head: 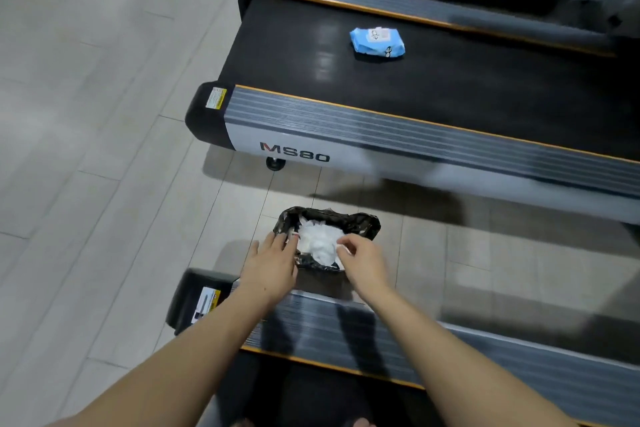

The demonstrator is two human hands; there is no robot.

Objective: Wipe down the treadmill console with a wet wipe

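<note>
Both hands are down at the bin (360,222), the small black-bagged one on the floor between two treadmills, stuffed with white crumpled wipes (318,243). Left hand (273,260) lies flat and spread on the bin's near-left rim, holding nothing. Right hand (363,258) has fingers loosely curled over the wipes; whether it pinches one, I can't tell. The blue wipe pack (377,42) lies well beyond the bin, on the next treadmill's belt (450,80), long side across it. Right hand's nearer, I'd say. No console in view.
</note>
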